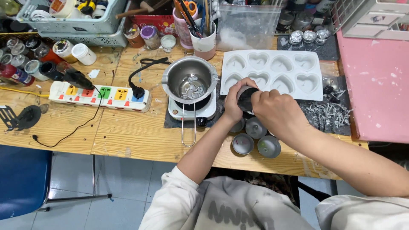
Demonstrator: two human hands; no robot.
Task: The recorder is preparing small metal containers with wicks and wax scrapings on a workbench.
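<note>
We hold a small dark round tin (pixel 246 99) between both hands, above the worktop's (pixel 136 136) front edge, just beside the white heart mould (pixel 272 74). Our left hand (pixel 233 102) wraps its side; our right hand (pixel 272 108) is clenched over its top. It looks light, stiff and smooth, so probably slippery; gripping the rim seems safest. Three similar tins (pixel 255 138) sit below; a metal pot (pixel 190 80) rests leftward.

Wooden workbench (pixel 140 140): white heart-cavity silicone mould (pixel 272 73); steel melting pot (pixel 189 81) with wire handle on small white hotplate (pixel 191 111); white power strip (pixel 100 95) with coloured sockets, black plug inserted; pink board (pixel 375 85) at right; blue chair (pixel 21 179) below left.
</note>
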